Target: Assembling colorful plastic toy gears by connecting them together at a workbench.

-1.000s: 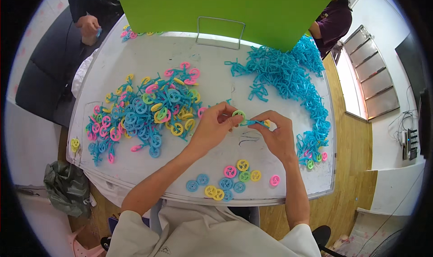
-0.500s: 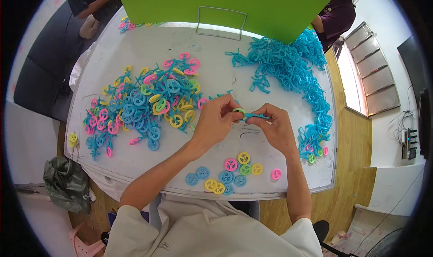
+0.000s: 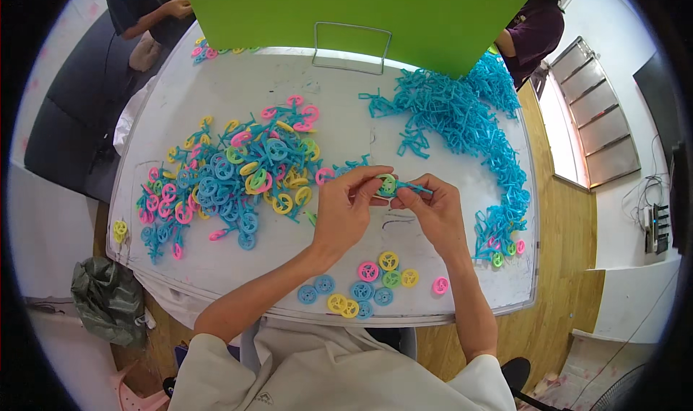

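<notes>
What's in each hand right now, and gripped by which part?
The left fingers hold a green wheel by its rim; the right fingers pinch a blue stick along its shaft.

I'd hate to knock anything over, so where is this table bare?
Widest: the white table between the wheeled pile and the blue pile, before the green panel. Another patch lies between the wheeled pile and left forearm. Crowded: both piles and the front's loose wheels; the left hand and right hand block the middle.
</notes>
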`<state>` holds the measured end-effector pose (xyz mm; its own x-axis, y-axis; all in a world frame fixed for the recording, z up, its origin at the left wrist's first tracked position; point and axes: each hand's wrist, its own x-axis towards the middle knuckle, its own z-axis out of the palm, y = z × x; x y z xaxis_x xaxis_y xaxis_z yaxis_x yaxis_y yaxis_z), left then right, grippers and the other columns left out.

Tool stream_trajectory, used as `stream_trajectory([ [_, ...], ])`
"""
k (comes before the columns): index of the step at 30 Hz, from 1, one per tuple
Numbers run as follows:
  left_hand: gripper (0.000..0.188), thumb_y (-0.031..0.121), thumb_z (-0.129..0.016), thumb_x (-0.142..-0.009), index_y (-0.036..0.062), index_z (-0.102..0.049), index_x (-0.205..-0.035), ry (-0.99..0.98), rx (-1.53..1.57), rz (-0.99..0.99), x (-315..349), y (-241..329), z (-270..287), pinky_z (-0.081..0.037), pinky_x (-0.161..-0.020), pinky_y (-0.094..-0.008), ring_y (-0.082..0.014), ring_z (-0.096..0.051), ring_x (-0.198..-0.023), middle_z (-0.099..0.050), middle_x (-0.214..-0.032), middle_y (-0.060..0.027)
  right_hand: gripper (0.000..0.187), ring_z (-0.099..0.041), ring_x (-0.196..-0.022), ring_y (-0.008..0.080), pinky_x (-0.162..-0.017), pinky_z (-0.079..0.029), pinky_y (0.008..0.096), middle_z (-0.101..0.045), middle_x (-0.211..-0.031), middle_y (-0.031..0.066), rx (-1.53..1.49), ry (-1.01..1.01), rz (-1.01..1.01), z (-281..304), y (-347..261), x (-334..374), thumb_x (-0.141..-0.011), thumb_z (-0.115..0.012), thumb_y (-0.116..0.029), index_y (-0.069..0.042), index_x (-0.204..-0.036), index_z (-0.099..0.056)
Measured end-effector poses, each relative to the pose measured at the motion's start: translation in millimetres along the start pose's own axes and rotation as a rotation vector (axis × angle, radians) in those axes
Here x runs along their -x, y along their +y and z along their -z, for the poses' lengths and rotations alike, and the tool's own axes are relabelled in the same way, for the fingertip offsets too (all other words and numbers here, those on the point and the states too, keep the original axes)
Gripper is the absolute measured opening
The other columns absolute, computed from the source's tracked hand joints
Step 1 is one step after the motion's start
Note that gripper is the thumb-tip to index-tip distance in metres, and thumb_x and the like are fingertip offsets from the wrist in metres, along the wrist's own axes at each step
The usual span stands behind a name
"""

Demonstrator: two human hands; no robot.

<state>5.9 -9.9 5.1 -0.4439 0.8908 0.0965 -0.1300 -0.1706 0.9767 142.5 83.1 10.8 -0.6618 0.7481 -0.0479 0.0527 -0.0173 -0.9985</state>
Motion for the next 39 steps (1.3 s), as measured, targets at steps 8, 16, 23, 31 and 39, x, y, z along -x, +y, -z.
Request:
stream_trajectory([
  [8, 0.016, 0.001, -0.048, -0.095, -0.0054, -0.057, -0.107, 0.069, 0.100, 0.110, 2, -1, -4, -0.060, -0.074, -0.0312, -0.0181, -0.065, -0.090, -0.065, -0.101, -0.0120, 0.013, -0.067, -0.077, 0.0141, -0.067, -0.054, 0.0244, -0.069, -0.082, 0.0110, 0.213, 0.048, 0.048, 0, -8, 4, -0.087, -0.067, -0.007, 0.004, -0.091, -0.062],
  [16, 0.018, -0.009, -0.047, -0.090, -0.0039, -0.062, -0.101, 0.094, -0.045, -0.110, 5, -11, -6, -0.059, -0.068, -0.0267, -0.0135, -0.065, -0.085, -0.067, -0.099, -0.0108, 0.016, -0.065, -0.075, 0.0135, -0.071, -0.054, 0.0272, -0.068, -0.081, 0.0090, -0.238, -0.073, -0.128, 6, 4, 0, -0.091, -0.064, -0.016, 0.000, -0.090, -0.063],
  [23, 0.022, -0.011, -0.047, -0.089, -0.0028, -0.063, -0.102, 0.093, -0.237, -0.239, 6, -10, -2, -0.058, -0.065, -0.0271, -0.0149, -0.066, -0.079, -0.068, -0.098, -0.0117, 0.018, -0.065, -0.074, 0.0137, -0.070, -0.054, 0.0306, -0.067, -0.081, 0.0086, -0.389, -0.028, -0.219, -6, 13, 2, -0.092, -0.062, -0.019, -0.001, -0.091, -0.062],
  [31, 0.014, -0.003, -0.047, -0.094, -0.0040, -0.060, -0.097, 0.068, -0.194, -0.133, 4, -14, 6, -0.058, -0.069, -0.0279, -0.0136, -0.064, -0.080, -0.064, -0.090, -0.0104, 0.013, -0.067, -0.077, 0.0143, -0.067, -0.052, 0.0234, -0.067, -0.079, 0.0089, 0.282, 0.148, 0.219, -19, 14, 4, -0.088, -0.066, -0.007, 0.005, -0.089, -0.062],
  [39, 0.018, -0.007, -0.058, -0.085, -0.0001, -0.061, -0.101, 0.094, -0.641, -0.586, 6, -5, 3, -0.055, -0.068, -0.0299, -0.0229, -0.064, -0.080, -0.062, -0.089, -0.0122, 0.025, -0.065, -0.075, 0.0150, -0.069, -0.053, 0.0263, -0.066, -0.089, 0.0090, 0.004, 0.172, -0.028, -14, 15, -1, -0.093, -0.059, -0.014, 0.001, -0.113, -0.056],
])
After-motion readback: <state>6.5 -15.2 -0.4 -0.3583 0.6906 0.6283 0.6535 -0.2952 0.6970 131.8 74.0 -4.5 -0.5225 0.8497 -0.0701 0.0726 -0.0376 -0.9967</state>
